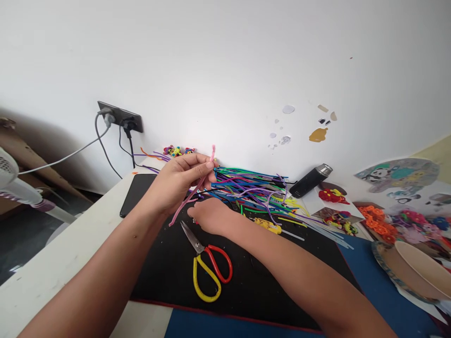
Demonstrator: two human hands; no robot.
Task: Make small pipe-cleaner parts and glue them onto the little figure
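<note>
A pink fuzzy stem (182, 210) is pinched between the thumb and fingers of my left hand (186, 178), its one end sticking up above the thumb and the rest hanging below. My right hand (207, 215) is low over the black mat (169, 277), beside the near end of the colourful stems (246, 185). Its fingers are bent and mostly turned away, and a small reddish bit shows under them. Scissors (199, 249) with one red and one yellow handle lie partly open just in front of my right hand.
A black phone (137, 195) lies at the mat's left. Behind my right forearm is a yellow glue gun (267, 225). A dark flask (311, 180) lies tilted near the wall. Bowls (419, 267) and orange pieces (377, 223) are at the right.
</note>
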